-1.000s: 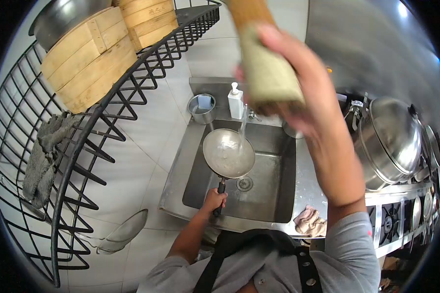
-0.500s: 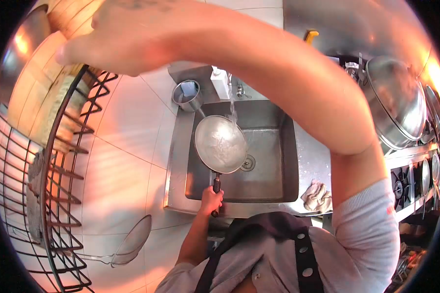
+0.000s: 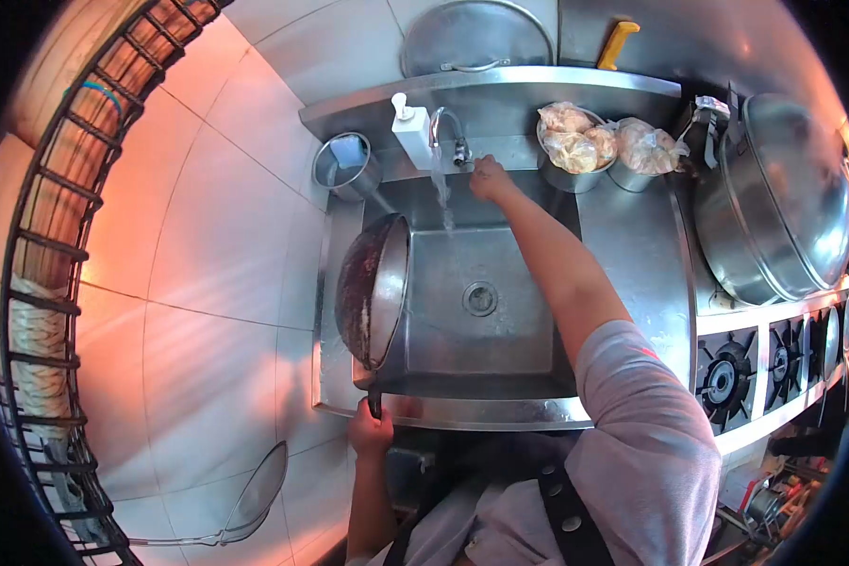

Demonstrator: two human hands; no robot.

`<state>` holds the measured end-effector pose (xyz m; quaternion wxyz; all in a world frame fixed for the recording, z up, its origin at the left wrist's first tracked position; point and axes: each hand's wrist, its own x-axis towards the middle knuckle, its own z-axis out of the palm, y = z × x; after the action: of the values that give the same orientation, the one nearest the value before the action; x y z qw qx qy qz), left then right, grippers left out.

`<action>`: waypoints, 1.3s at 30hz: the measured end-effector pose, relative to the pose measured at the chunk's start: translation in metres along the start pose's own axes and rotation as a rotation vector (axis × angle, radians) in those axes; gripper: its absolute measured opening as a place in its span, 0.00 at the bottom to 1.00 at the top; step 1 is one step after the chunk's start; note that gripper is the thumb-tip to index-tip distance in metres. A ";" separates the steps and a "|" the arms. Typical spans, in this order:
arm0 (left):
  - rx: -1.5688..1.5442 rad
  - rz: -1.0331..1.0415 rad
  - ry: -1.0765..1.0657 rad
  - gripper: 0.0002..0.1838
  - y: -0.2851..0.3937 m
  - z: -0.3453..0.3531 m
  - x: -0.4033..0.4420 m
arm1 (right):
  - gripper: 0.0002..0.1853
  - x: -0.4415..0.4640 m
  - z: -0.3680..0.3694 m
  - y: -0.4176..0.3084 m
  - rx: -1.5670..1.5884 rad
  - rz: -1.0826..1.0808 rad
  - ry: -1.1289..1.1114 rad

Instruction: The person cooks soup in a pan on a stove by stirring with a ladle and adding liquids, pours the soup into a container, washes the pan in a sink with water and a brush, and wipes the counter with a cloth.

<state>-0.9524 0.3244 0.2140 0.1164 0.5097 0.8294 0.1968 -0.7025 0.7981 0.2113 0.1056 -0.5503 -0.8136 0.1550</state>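
Note:
My left hand (image 3: 372,432) is closed around the dark handle of a frying pan (image 3: 357,292). The pan is tipped on its side over the left part of the steel sink (image 3: 519,330), its blackened outside facing left and its metal inside facing the basin. My right hand (image 3: 488,179) reaches over the sink to the faucet (image 3: 446,125), fingers closed at the small handle by its base. Water (image 3: 441,184) runs from the spout into the basin, to the right of the pan.
Beside the faucet stand a white pump bottle (image 3: 410,132) and a metal pot (image 3: 346,167). Bagged food fills two containers, one being a steel pot (image 3: 575,174). A large lidded pot (image 3: 774,198) and burners (image 3: 722,377) are right; a wire rack (image 3: 42,311) and strainer (image 3: 258,495) left.
My right arm has swung down from the upper left rack to the faucet. The pan has turned from face-up under the stream onto its side, left of the water.

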 end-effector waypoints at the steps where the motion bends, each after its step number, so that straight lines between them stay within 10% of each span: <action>1: 0.013 -0.033 -0.001 0.12 0.007 -0.005 -0.003 | 0.16 0.003 -0.005 -0.005 -0.043 -0.003 -0.060; 5: 0.017 -0.043 0.092 0.11 0.017 -0.013 -0.011 | 0.15 0.056 0.070 0.025 -0.386 -0.369 -0.175; 17: 0.048 -0.087 0.145 0.11 0.003 -0.017 -0.014 | 0.26 0.038 0.069 0.027 0.884 0.295 -0.260; 28: 0.390 0.172 0.379 0.14 -0.016 0.002 -0.012 | 0.26 0.055 0.125 0.038 0.231 0.010 -0.306; 39: 0.262 0.114 0.457 0.14 0.001 0.002 0.016 | 0.23 -0.314 -0.005 0.004 0.575 0.148 -0.089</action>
<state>-0.9583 0.3396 0.2124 -0.1522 0.5086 0.8225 0.2040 -0.5808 0.5090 0.2141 0.2097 -0.5483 -0.6980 0.4101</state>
